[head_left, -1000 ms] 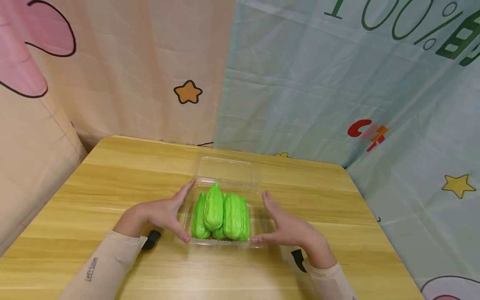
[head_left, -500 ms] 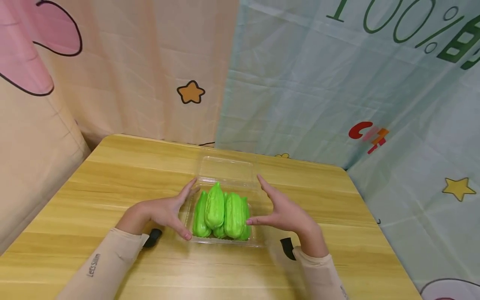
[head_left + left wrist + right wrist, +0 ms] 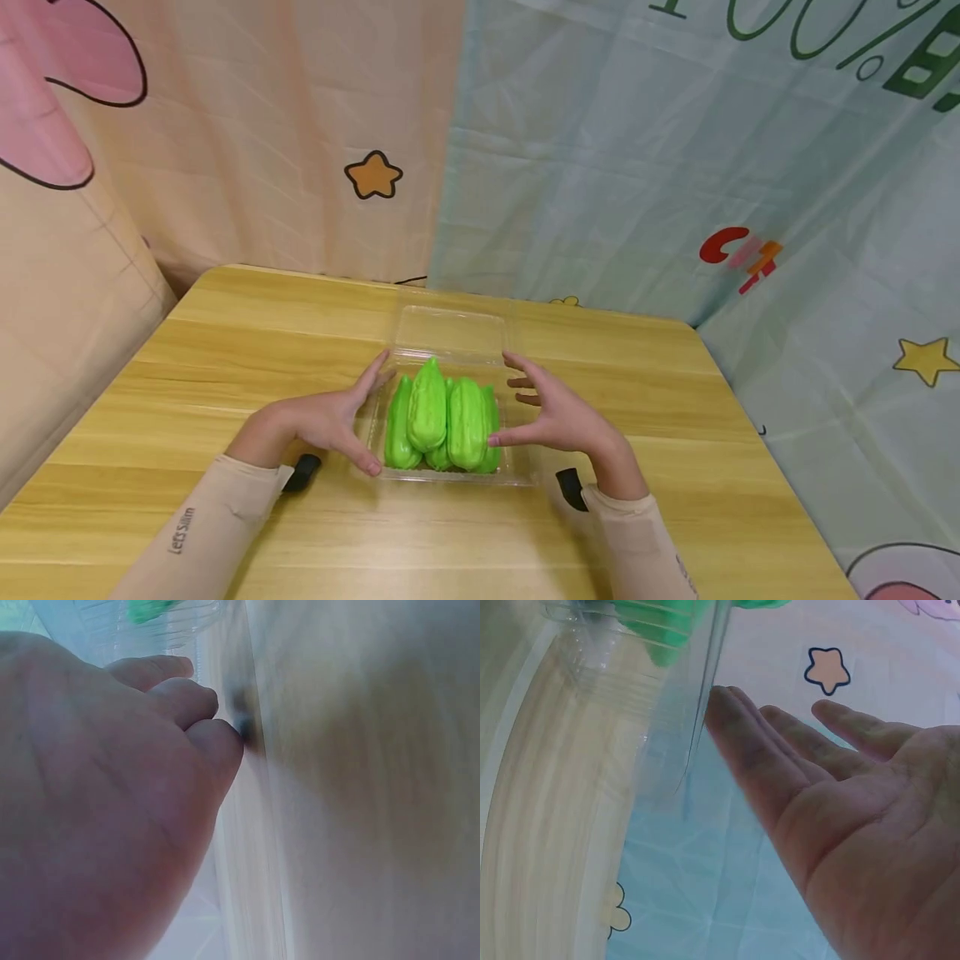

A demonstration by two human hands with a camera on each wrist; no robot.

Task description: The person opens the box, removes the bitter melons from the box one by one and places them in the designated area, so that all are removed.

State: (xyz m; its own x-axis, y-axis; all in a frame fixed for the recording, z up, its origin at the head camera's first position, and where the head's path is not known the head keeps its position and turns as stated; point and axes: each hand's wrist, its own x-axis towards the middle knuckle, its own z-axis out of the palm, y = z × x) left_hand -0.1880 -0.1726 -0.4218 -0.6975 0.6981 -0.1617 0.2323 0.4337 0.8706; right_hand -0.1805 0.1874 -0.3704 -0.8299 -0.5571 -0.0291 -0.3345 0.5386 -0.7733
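On the desk (image 3: 420, 542), green pods (image 3: 427, 408) are already in the clear tub (image 3: 517, 472), lid (image 3: 450, 329) not down yet tho. Left hand (image 3: 326, 427) at one side, right hand (image 3: 562, 418) opposite, fingers spread on both.

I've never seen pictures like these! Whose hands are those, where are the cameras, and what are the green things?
No robot here, just a person's bare left hand and right hand. The wide picture comes from a camera on the person's head. The two close-up pictures come from wrist cameras, one for each hand. On the wooden table sits an open clear plastic box. The ridged green things inside look like vegetables, maybe pretend ones. The hands are spread on either side. Neither seems to hold anything, though I can't tell whether they touch the box.
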